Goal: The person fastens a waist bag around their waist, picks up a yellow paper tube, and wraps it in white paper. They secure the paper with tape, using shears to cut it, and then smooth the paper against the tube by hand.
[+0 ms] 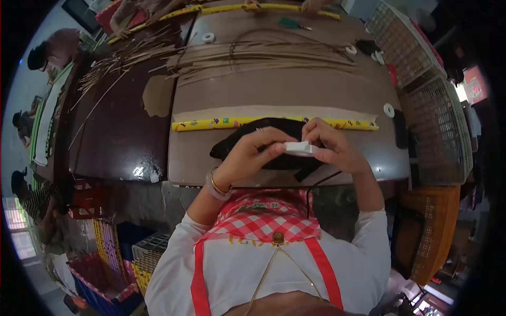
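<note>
**Both hands on a white roll above the black piece**

The left hand [252,152] and right hand [332,145] both pinch a small white roll [300,148], probably tape, just over the black piece [274,142] on the counter [274,89]. A yellow strip [211,125] lies just behind it.

The person wears a white shirt [237,268] with long sleeves. Over it is an apron [263,218] with red and white checks. The apron has two plain red straps [321,268] and a small patch [262,206] with green on it near the top. A round brown button [278,238] sits at the middle. A thin gold chain [266,274] hangs down the chest. The left hand [247,152] has a ring [260,129], and its wrist has a gold bangle [217,185] and a pale band [211,190].
</note>
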`<action>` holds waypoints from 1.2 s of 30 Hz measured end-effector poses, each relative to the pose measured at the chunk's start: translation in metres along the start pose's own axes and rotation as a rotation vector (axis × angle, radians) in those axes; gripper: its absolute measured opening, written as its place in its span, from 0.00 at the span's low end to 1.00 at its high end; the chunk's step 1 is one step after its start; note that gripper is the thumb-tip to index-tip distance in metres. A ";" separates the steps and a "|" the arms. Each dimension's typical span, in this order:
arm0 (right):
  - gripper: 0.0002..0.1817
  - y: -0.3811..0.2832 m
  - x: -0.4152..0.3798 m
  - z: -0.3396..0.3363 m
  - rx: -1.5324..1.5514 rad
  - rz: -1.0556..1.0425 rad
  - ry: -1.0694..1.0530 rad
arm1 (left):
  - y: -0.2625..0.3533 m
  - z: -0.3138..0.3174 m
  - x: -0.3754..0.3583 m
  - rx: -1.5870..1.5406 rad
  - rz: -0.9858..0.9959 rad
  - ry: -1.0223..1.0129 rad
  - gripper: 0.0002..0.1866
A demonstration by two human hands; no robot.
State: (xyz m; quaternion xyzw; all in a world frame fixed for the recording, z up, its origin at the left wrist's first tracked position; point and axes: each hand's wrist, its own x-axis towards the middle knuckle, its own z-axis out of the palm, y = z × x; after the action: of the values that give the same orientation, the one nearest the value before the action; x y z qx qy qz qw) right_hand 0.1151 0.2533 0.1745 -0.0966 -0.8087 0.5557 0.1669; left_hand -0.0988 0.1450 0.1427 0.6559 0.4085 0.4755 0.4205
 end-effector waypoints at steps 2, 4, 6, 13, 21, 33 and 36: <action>0.08 0.003 0.003 0.005 0.062 0.028 0.032 | -0.002 0.000 -0.004 -0.130 -0.020 -0.031 0.12; 0.07 0.009 0.006 0.014 0.166 0.005 0.108 | 0.003 0.003 -0.005 -0.085 0.057 -0.049 0.10; 0.09 0.014 0.008 0.022 0.273 0.056 0.184 | 0.007 0.008 -0.009 -0.149 0.001 -0.032 0.10; 0.25 -0.003 0.011 0.030 -0.699 -0.374 0.334 | 0.006 0.022 -0.020 -0.734 -0.243 0.290 0.13; 0.22 0.005 0.023 0.035 -0.753 -0.286 0.288 | 0.003 0.032 -0.017 -1.051 -0.419 0.361 0.16; 0.12 0.005 0.016 0.029 -0.586 -0.176 0.073 | -0.002 -0.023 -0.011 -0.200 -0.242 0.352 0.15; 0.13 0.006 0.013 0.027 -0.555 -0.181 0.100 | -0.007 -0.028 -0.010 -0.138 -0.256 0.235 0.14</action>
State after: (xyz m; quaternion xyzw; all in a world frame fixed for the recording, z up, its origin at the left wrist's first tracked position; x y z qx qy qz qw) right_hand 0.0925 0.2363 0.1620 -0.0935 -0.9259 0.2906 0.2226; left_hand -0.1293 0.1424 0.1391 0.5080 0.5016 0.5183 0.4709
